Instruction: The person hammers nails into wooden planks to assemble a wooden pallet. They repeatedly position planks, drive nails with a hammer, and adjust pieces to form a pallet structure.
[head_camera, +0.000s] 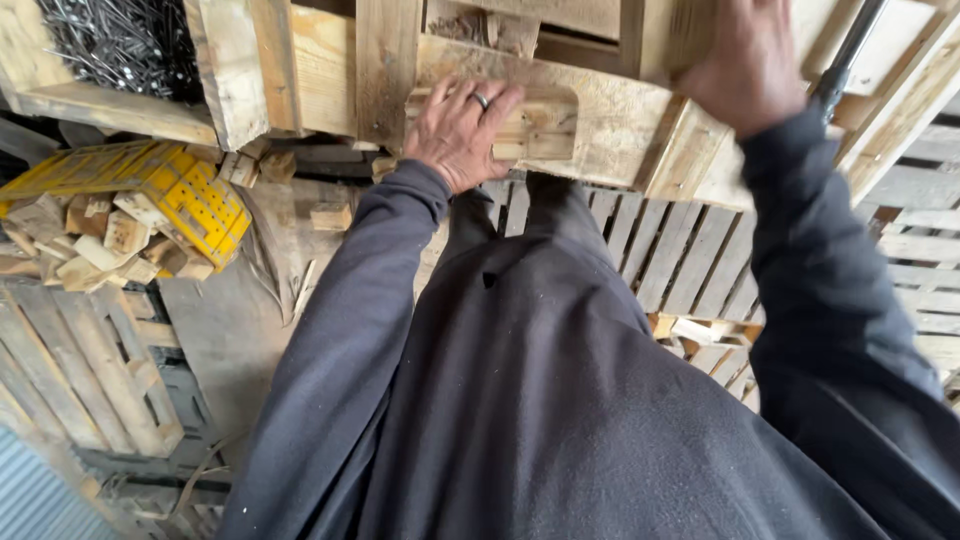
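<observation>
The left hand (462, 132), a dark ring on one finger, lay flat with its fingers spread and pressed on a short pale wooden block (535, 122) that sat against the frame of a rough, unfinished wooden pallet (610, 120) at waist height in front of the person. The right hand (745, 62) was curled over an upright pale wooden board (690, 35) of that same pallet, gripping its edge; how far the fingers wrapped around could not be told. Both arms wore dark grey sleeves. To the left, a yellow perforated plastic crate (175, 185) lay tipped on its side, with small wooden offcut blocks (95, 240) spilling from it. Above it, a wooden box held a heap of grey steel nails (120, 40). Below, flat slatted pallets (690, 255) lay on the floor.
</observation>
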